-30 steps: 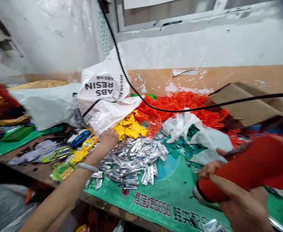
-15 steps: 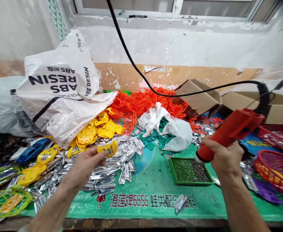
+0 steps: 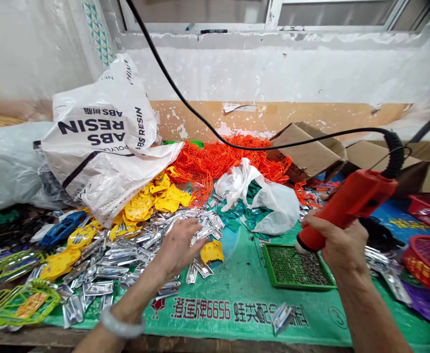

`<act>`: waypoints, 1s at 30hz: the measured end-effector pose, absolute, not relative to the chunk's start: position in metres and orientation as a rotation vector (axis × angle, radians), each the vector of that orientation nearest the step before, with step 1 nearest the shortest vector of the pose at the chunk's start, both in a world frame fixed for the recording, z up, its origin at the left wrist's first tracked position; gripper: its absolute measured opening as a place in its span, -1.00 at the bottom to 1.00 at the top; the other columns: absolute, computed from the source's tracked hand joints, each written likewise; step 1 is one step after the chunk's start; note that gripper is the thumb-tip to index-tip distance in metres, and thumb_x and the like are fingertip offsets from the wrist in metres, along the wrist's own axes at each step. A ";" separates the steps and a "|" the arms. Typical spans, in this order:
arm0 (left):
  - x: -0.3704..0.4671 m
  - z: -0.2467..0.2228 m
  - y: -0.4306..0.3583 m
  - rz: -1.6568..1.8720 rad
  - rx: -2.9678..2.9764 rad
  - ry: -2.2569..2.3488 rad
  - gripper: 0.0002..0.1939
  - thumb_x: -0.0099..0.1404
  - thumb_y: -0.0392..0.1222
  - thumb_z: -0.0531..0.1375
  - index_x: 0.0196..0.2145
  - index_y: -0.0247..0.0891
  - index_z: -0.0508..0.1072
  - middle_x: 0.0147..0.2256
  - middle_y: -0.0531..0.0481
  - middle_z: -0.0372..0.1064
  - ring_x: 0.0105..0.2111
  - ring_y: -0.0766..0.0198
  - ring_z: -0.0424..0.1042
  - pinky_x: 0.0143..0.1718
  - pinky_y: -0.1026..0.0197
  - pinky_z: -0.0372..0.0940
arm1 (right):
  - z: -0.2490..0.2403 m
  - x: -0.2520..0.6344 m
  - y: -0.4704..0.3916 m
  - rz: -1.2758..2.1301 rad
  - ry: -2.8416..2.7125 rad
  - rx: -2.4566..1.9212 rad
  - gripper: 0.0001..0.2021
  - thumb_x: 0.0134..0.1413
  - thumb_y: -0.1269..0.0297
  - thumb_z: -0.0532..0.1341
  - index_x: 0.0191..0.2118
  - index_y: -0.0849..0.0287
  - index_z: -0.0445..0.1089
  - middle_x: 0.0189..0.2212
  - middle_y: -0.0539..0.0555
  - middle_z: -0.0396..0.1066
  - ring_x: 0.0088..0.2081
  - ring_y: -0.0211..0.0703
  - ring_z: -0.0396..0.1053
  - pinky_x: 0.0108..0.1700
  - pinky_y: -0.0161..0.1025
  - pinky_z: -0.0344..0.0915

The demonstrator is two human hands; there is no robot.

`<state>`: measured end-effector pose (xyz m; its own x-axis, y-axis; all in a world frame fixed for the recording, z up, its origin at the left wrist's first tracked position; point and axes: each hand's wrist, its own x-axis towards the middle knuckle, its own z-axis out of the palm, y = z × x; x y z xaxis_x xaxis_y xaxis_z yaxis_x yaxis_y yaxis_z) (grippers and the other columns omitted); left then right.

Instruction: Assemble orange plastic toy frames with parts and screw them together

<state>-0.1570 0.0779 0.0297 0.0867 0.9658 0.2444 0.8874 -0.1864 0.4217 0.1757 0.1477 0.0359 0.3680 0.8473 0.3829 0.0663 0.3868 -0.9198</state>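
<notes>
My left hand (image 3: 180, 247) reaches over the heap of shiny silver parts (image 3: 127, 262), fingers stretched and thumb apart. A small yellow plastic part (image 3: 212, 251) lies loose just right of the thumb, partly on silver pieces. My right hand (image 3: 342, 240) is wrapped round a red electric screwdriver (image 3: 350, 203) with a black cable. The tool slants down to the left. Its pale tip is over the green basket tray (image 3: 298, 287), which holds many small dark metal pieces, seemingly screws. Whether the tip touches them I cannot tell.
Yellow parts (image 3: 139, 206) spill beside a white resin sack (image 3: 105, 127). Behind lie orange netting (image 3: 229, 159), a white plastic bag (image 3: 274, 206) and cardboard boxes (image 3: 306, 149). A red basket (image 3: 428, 264) stands right. A single silver part (image 3: 283, 317) lies near the front edge.
The yellow part has left my left hand and lies on the silver pieces. That hand has opened and moved right. The right hand keeps the screwdriver over the tray; the view has shifted slightly.
</notes>
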 end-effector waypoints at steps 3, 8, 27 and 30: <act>-0.159 0.035 0.131 0.612 2.171 2.036 -0.78 0.30 -0.12 0.19 -0.20 -0.27 0.56 -0.04 -0.25 0.47 0.05 -0.07 0.33 0.12 -0.09 0.17 | 0.033 0.173 0.151 0.674 -1.045 -1.083 -0.70 -0.36 0.20 0.47 -0.45 0.24 0.46 -0.52 -0.02 0.43 -0.49 -0.17 0.37 -0.37 -0.16 0.34; -0.155 0.017 0.200 0.470 2.022 2.252 -0.70 0.31 -0.07 0.22 -0.05 -0.27 0.46 0.02 -0.17 0.39 0.02 0.00 0.37 0.02 -0.16 0.28 | 0.044 0.176 0.153 0.589 -1.025 -1.167 -0.64 -0.37 0.19 0.47 -0.38 0.21 0.44 -0.47 -0.03 0.43 -0.49 -0.20 0.34 -0.34 -0.16 0.32; -0.140 0.045 0.038 1.245 0.273 1.141 -0.88 0.30 -0.22 0.20 -0.28 -0.29 0.54 -0.26 -0.14 0.60 -0.31 0.10 0.59 -0.37 0.16 0.44 | 0.014 0.063 0.208 0.112 -2.573 -1.638 -0.76 0.26 0.22 0.15 -0.08 0.26 0.41 -0.08 0.18 0.43 -0.10 -0.09 0.43 -0.05 -0.10 0.39; -0.127 0.031 0.024 1.243 0.141 0.956 -0.79 0.37 -0.19 0.14 -0.22 -0.34 0.53 -0.27 -0.18 0.59 -0.37 0.12 0.60 -0.42 0.19 0.46 | 0.001 0.052 0.219 0.087 -2.602 -1.738 -0.68 0.24 0.18 0.19 0.04 0.22 0.34 -0.01 0.15 0.39 -0.06 -0.07 0.42 -0.05 -0.01 0.42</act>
<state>-0.1269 0.0235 0.0312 0.0043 0.8442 -0.5359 -0.7350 0.3661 0.5707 0.0523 0.2189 0.0006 -0.3834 0.9233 -0.0211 0.9227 0.3819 -0.0530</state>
